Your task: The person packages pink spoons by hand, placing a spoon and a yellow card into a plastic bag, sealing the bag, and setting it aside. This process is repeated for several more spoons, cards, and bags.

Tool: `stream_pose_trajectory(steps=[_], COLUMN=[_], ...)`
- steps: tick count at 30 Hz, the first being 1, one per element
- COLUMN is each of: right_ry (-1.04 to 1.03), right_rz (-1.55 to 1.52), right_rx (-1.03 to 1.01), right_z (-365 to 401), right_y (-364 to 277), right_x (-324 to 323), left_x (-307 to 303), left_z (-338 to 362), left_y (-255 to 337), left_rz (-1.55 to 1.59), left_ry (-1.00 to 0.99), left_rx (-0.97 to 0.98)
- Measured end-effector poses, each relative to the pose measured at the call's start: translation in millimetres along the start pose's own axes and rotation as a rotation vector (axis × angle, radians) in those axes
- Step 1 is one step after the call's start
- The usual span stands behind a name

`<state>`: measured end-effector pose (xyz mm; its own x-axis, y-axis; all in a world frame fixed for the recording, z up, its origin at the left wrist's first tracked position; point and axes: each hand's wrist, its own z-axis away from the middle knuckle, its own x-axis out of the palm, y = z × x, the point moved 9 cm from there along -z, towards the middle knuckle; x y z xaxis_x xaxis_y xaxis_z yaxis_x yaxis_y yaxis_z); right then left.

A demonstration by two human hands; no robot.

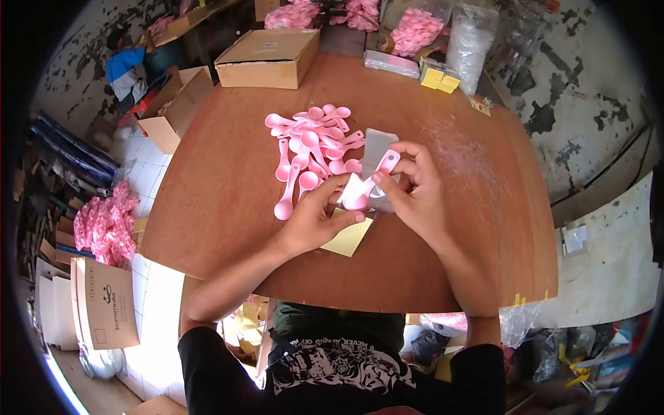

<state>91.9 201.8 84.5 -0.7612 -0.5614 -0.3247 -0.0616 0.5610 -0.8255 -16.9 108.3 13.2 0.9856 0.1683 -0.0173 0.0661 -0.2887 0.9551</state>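
Observation:
Between finger and thumb, my right hand [418,194] pinches the handle of a pink measuring spoon [387,163]. The spoon slants down to the left, its bowl close to my left fingertips. My left hand [311,218] is closed on a thin, bright white piece that looks like a small plastic bag [351,188], which overlaps the spoon's bowl. Grey-clear plastic bags [379,144] lie flat behind the spoon. Under my left thumb rests a yellow paper note [351,240]. A heap of pink measuring spoons [311,142] lies just beyond my left hand.
The brown wooden table [228,187] has a closed cardboard box [266,61] at its back. Yellow small boxes [439,76] and a tall bundle of clear plastic [472,48] stand back right. On the left floor are an open carton [173,114] and a person [128,72].

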Motion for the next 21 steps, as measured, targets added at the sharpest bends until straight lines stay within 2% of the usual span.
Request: stream_pose_trajectory(steps=[2,4,6,8,10,11,12,13,14,15,16,18,20,21], right_ry=[-0.024,0.082,0.07,-0.081,-0.138,-0.191,-0.199,-0.09,0.025,0.009,0.01,-0.182,-0.133,-0.085], right_rz=[0.085,0.39,0.46,0.099,0.113,0.124,0.124,0.216,0.309,0.418,0.421,0.356,0.324,0.283], right_rx=[0.021,-0.469,-0.45,-0.2,-0.169,-0.14,-0.14,-0.329,-0.52,-0.552,-0.541,-0.363,-0.329,-0.28], right_z=[-2,0,2,-5,-7,-10,-14,-18,-19,-30,-36,-51,-51,-50], right_y=[-5,-47,-48,-16,-23,-27,-38,-71,-100,-106,-99,-68,-74,-75], right_x=[3,6,11,15,13,13,7,-8,-21,-21,-22,-10,-15,-19], left_x=[-2,-1,-3,-1,-4,-8,-12,-20,-25,-32,-34,-29,-19,-17], left_z=[0,0,1,1,-1,-1,-1,-1,-6,-10,-13,-29,-42,-48], left_y=[1,2,2,1,5,18,31,37,37,46,61,81,92,98], left_rz=[-0.006,0.006,-0.012,-0.014,-0.01,-0.039,-0.068,-0.136,-0.138,-0.204,-0.264,-0.272,-0.549,-0.41], left_ry=[-0.005,-0.025,-0.023,-0.052,-0.051,-0.011,0.03,0.091,0.093,0.148,0.2,0.151,0.091,0.093], left_rx=[0.018,-0.003,-0.048,-0.053,-0.057,0.047,0.148,0.259,0.264,0.316,0.363,0.358,0.364,0.271])
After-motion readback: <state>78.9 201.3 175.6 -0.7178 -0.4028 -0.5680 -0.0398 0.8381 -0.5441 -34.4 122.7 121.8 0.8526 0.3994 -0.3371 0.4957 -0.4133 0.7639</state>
